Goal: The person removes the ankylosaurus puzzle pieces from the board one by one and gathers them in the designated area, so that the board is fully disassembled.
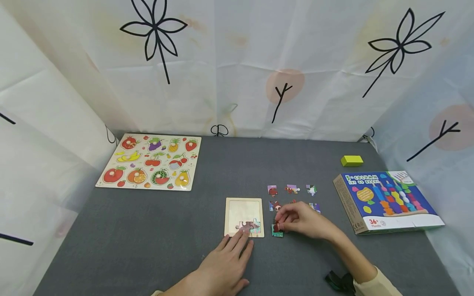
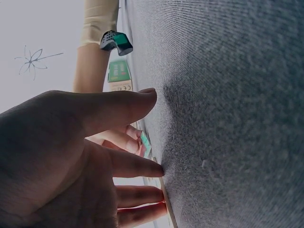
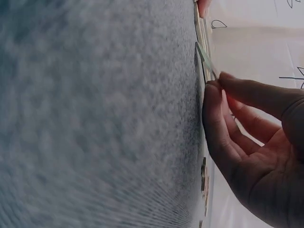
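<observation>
A square wooden puzzle tray [image 1: 242, 209] lies on the grey table, with joined jigsaw pieces [image 1: 254, 226] in its lower right part. My left hand [image 1: 227, 263] rests at its near edge, fingers extended, fingertips over the frame and the joined pieces. Just right of the tray, my right hand [image 1: 305, 220] pinches a teal and dark red jigsaw piece [image 1: 277, 234] between thumb and fingers. In the right wrist view that piece [image 3: 206, 59] is tilted, one edge raised. Loose jigsaw pieces [image 1: 292, 189] lie in rows beyond the right hand, some partly hidden by it.
A fruit peg board [image 1: 148, 162] lies at the back left. On the right stands a blue bead-set box [image 1: 389, 201], with a yellow-green block [image 1: 352, 160] behind it. White curtains [image 1: 240, 82] with plant drawings close off the back and sides.
</observation>
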